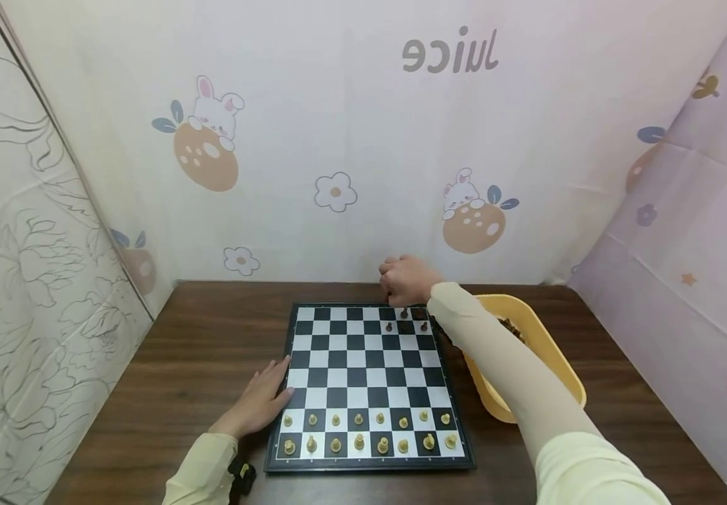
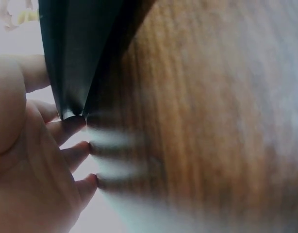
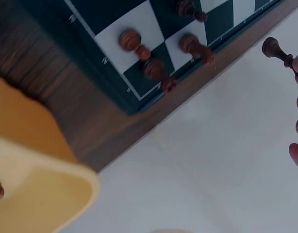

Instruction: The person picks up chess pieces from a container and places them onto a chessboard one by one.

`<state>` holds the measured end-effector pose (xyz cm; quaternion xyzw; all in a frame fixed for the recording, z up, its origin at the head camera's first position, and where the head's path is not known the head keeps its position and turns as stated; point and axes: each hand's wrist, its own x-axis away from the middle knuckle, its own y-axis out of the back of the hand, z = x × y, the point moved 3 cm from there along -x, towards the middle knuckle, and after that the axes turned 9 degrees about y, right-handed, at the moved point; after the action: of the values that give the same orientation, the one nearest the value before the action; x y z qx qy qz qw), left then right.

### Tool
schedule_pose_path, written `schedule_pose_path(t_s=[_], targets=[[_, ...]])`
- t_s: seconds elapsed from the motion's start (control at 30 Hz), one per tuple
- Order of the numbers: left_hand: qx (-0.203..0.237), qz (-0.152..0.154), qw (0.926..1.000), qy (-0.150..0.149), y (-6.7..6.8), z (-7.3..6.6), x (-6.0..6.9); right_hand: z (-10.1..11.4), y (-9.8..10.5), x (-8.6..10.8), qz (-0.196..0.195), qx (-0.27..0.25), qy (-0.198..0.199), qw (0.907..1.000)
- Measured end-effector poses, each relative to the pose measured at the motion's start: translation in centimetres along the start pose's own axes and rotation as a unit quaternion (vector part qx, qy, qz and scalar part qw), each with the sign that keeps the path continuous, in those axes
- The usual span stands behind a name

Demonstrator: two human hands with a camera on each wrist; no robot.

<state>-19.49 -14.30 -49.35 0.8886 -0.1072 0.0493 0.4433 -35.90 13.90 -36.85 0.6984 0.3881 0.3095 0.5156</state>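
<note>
A black-and-white chessboard (image 1: 355, 368) lies on the brown table, with cream chess pieces (image 1: 359, 440) in two rows at its near side. At its far right corner stand several dark brown chess pieces (image 3: 131, 40). My right hand (image 1: 409, 280) is above the far edge of the board, pinching a dark brown chess piece (image 3: 275, 48) by its upper part; its base shows, its top is hidden by the fingers. My left hand (image 1: 262, 400) rests at the board's left edge, fingers extended, touching the board's side in the left wrist view.
To the right of the board stands a yellow plastic basket (image 1: 556, 351) holding more dark pieces (image 1: 511, 327), partly covered by the right forearm. A printed curtain (image 1: 338, 140) hangs behind the table (image 1: 212, 337).
</note>
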Motion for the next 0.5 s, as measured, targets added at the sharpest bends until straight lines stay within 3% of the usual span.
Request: schedule_pose_path(t_s=[0.5], targets=[[0.005,0.002,1.0,-0.004,-0.5,0.1,-0.3,1.3,-3.1,-1.8,0.0,-0.017,0.019,0.9997]])
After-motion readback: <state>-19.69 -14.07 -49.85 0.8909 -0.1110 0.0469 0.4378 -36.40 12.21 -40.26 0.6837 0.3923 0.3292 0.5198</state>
